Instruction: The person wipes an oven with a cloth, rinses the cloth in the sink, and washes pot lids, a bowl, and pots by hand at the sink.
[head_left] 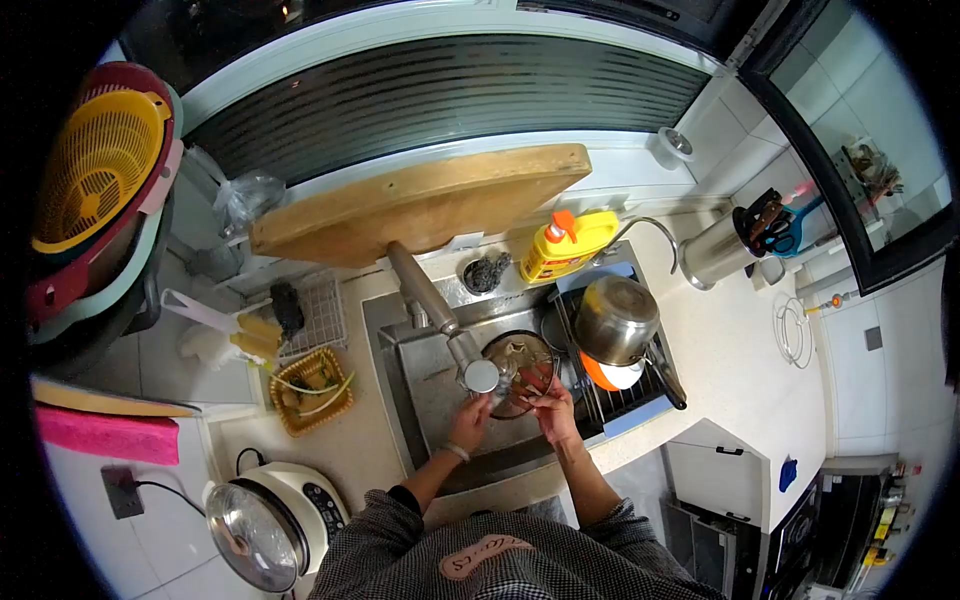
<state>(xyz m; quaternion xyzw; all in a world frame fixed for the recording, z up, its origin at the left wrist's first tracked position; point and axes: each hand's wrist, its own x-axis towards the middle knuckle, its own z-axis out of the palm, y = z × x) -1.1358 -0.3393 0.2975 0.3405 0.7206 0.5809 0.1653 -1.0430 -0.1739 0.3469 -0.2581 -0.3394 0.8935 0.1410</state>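
Observation:
In the sink [425,375], below the tap head [481,376], there is a round dark-rimmed vessel [522,362] with something brownish and reddish in or under it. I cannot tell whether it is a bowl or a lid. My right hand [555,412] is closed at its near right edge, thumb and fingers pinched together. My left hand [470,422] is at its near left side, fingers curled together and partly covered by the tap head. What the left fingertips touch is hidden.
On the right, a steel pot [617,320] lies upside down on a rack [600,405]. Behind stand a yellow detergent bottle [570,245] and a wooden cutting board [420,205]. A yellow basket [311,392] is left of the sink, an electric cooker [275,525] nearer.

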